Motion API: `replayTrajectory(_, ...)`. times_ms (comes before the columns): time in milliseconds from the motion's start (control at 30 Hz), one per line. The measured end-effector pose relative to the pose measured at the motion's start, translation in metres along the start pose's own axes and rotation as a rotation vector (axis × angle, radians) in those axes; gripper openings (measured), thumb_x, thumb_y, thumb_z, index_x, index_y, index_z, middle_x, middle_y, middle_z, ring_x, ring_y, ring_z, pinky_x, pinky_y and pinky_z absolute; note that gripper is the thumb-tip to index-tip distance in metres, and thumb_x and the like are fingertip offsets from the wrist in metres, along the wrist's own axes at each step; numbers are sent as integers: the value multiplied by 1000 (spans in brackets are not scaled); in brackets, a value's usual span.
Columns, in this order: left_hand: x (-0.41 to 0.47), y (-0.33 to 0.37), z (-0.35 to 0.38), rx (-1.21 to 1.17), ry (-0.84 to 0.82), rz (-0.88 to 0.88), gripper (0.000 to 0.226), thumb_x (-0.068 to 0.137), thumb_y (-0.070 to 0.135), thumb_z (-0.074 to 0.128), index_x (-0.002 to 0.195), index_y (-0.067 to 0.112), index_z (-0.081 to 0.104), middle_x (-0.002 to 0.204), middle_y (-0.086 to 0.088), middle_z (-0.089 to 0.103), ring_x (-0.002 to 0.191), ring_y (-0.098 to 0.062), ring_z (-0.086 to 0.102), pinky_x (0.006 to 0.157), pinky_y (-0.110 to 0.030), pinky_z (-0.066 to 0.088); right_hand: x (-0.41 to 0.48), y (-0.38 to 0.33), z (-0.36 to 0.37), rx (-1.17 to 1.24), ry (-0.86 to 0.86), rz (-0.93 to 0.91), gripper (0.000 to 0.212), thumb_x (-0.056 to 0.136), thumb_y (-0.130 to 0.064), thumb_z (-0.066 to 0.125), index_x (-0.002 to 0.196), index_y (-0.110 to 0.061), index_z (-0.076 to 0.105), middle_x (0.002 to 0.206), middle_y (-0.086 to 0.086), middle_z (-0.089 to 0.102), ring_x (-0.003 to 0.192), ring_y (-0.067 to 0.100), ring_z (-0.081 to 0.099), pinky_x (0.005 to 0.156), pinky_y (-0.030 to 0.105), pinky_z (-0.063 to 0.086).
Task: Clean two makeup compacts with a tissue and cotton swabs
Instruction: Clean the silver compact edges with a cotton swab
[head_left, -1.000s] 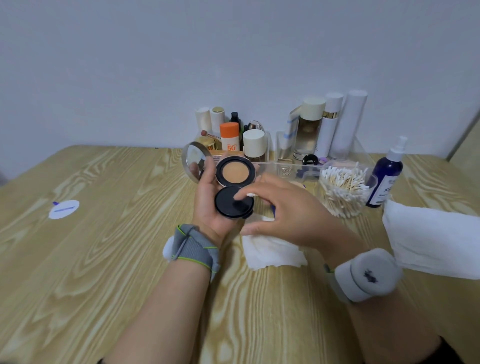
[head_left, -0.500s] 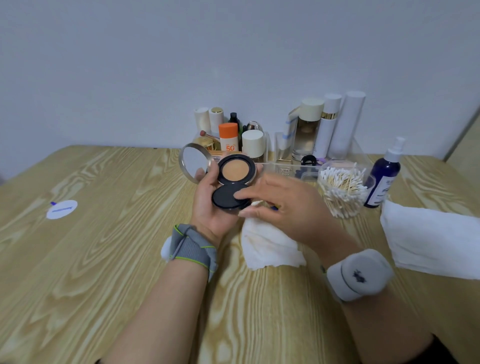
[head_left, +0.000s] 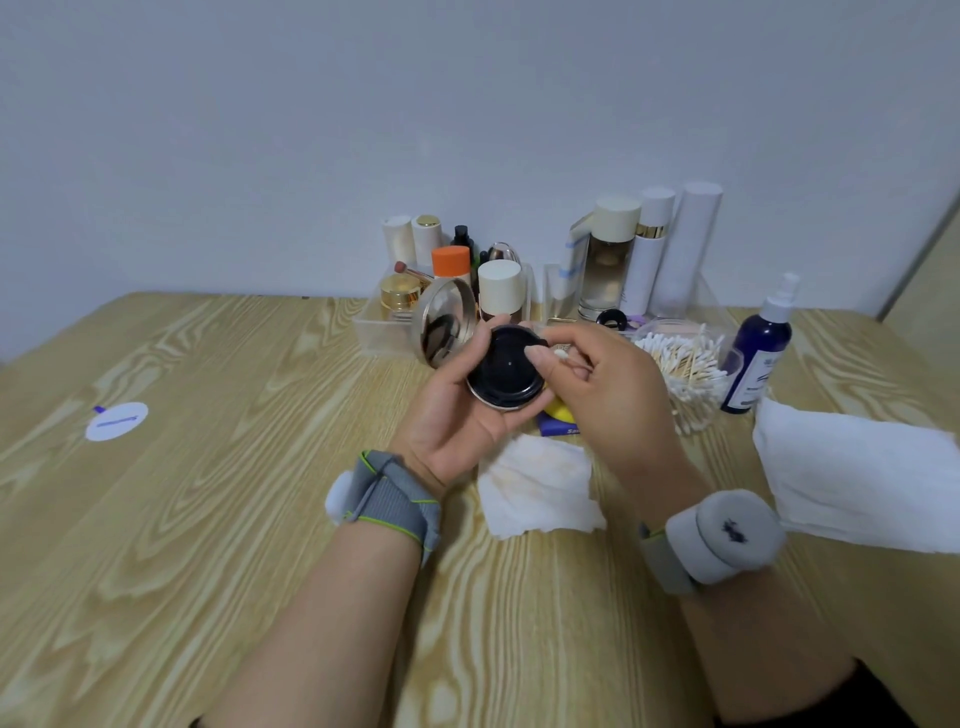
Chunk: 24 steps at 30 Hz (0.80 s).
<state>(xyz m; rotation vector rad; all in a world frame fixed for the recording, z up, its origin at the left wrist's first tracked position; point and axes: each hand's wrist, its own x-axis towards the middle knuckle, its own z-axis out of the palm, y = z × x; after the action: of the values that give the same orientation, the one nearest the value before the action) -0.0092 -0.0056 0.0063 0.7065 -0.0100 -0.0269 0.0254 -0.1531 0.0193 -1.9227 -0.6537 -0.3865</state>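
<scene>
The right hand (head_left: 608, 395) hides most of the swab (head_left: 560, 355); only a white tip shows by the thumb. That thumb covers the compact (head_left: 506, 371) at its 3 o'clock rim, and the left hand (head_left: 457, 421) hides its underside. A yellow-and-blue thing (head_left: 558, 418) at the compact's 5 o'clock is mostly hidden, its print unreadable. The bottle (head_left: 758, 358) has a label too small to read. The cloth (head_left: 857, 467) at 3 o'clock runs off the edge.

Only readable text: white letters "Sa…", cut off, on blue packet (head_left: 556, 428), mid-table at 12 o'clock. Label print on blue spray bottle (head_left: 759, 358), 2 o'clock, too blurred to read.
</scene>
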Motion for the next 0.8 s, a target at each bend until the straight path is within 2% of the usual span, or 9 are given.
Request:
replayTrajectory(100, -2, -4, 7, 11, 4, -9, 25, 89, 20, 52, 102, 18, 74, 110, -11, 71, 102, -28, 69, 97, -50, 48, 0, 2, 1, -6, -24, 42, 15, 89, -34, 63, 103, -35, 67, 63, -12, 39, 62, 2, 45, 57, 13, 33)
replayTrajectory(200, -2, -3, 9, -69, 17, 11, 30, 87, 12, 53, 115, 17, 62, 110, -14, 70, 100, -30, 69, 93, -49, 51, 0, 0, 1, 53, -31, 59, 13, 92, -38, 58, 103, -36, 65, 65, -10, 40, 62, 5, 44, 59, 17, 35)
replayTrajectory(267, -2, 0, 7, -109, 42, 32, 33, 90, 11, 50, 123, 15, 57, 117, -15, 68, 102, -32, 68, 90, -48, 53, 0, -3, 1, 96, 3, 70, 15, 97, -38, 49, 103, -35, 63, 82, -11, 53, 75, 4, 52, 67, 21, 41)
replayTrajectory(333, -2, 4, 5, -117, 87, 43, 34, 97, 12, 44, 129, 6, 54, 118, -14, 68, 99, -34, 69, 85, -44, 56, 0, -5, 1, 135, 37, 65, 26, 101, -34, 38, 103, -29, 63, 97, -7, 57, 86, 4, 55, 75, 27, 42)
replayTrajectory(500, 0, 7, 3, -164, 197, 76, 35, 103, 9, 38, 129, -10, 50, 119, -19, 66, 89, -36, 72, 77, -42, 60, -1, -6, 3, 173, 37, 122, 43, 99, -46, 24, 86, -31, 62, 93, -2, 52, 83, 15, 56, 81, 38, 46)
replayTrajectory(567, -1, 7, 4, -175, 224, 82, 32, 102, 7, 38, 123, -13, 51, 114, -22, 68, 86, -37, 72, 75, -42, 60, -1, -5, 3, 196, -14, 173, 48, 99, -55, 25, 80, -31, 62, 76, 5, 54, 67, 20, 53, 70, 39, 45)
replayTrajectory(667, -2, 7, 5, -208, 260, 82, 28, 101, 4, 39, 115, -14, 55, 102, -25, 70, 81, -37, 73, 70, -41, 61, -1, -5, 4, 332, -117, 194, 39, 100, -49, 33, 82, -28, 61, 57, -11, 50, 58, 13, 45, 59, 31, 41)
replayTrajectory(733, -2, 7, 6, -215, 287, 70, 26, 101, 3, 40, 105, -14, 59, 96, -26, 71, 77, -35, 73, 69, -39, 61, -1, -5, 6, 364, -167, 149, 26, 101, -37, 39, 88, -28, 60, 62, -18, 57, 60, 5, 50, 61, 22, 43)
replayTrajectory(800, -3, 8, 7, -208, 307, 58, 35, 101, 4, 40, 87, -13, 68, 86, -23, 73, 70, -30, 74, 66, -35, 61, -1, -6, 7, 424, -223, 119, 21, 100, -30, 45, 92, -20, 62, 69, -13, 61, 64, 3, 55, 62, 18, 44)
